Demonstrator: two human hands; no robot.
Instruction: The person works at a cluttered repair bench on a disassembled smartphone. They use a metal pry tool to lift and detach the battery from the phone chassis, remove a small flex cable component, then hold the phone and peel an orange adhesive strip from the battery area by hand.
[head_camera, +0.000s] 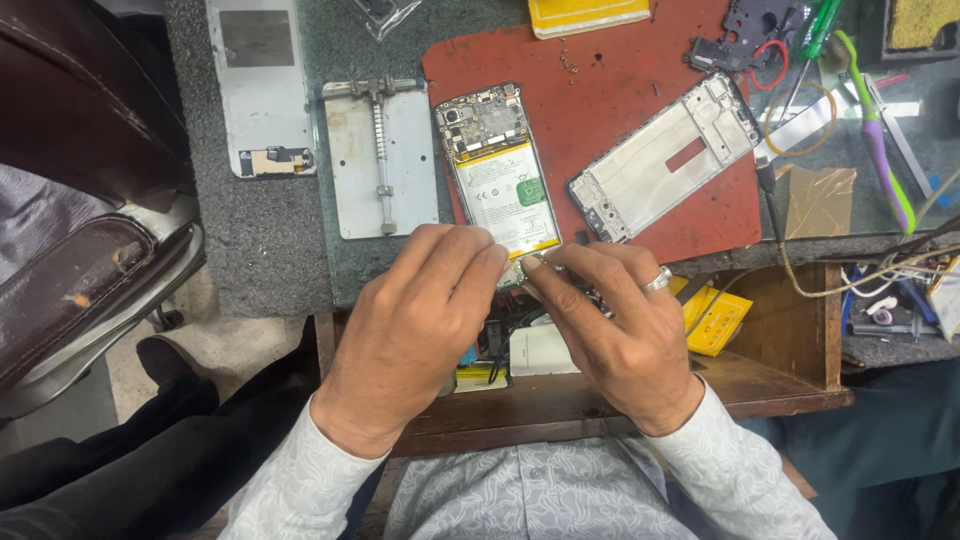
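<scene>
Sleeves: two pale patterned sleeves are seen closest, with both wrists raised over an open wooden drawer (780, 340).
Left hand: the left hand (420, 320) is curled shut, knuckles up, and its fingertips are pressed on the bottom end of the opened phone (497, 170).
Right hand: the right hand (620, 320) is curled too, and a small shiny metal part (533, 262) is pinched between thumb and first finger. A ring is worn on one finger.
Where the part is: the small part is held right at the bottom edge of the phone, between the two hands. What kind of part it is cannot be told.
Phone: the phone is laid face down on a red mat (640, 90) on the bench (270, 250), partly over the front edge.
Done so far: the back cover is already off, so the battery and the green board are seen. A white empty frame (665, 155) is laid beside it on the mat.
Left to do: the phone is not closed up yet, and tiny screws are lying loose on the mat.
Nearby: a grey metal holder plate (380, 160) is set just left of the phone. Tools are spread at the far right.
</scene>
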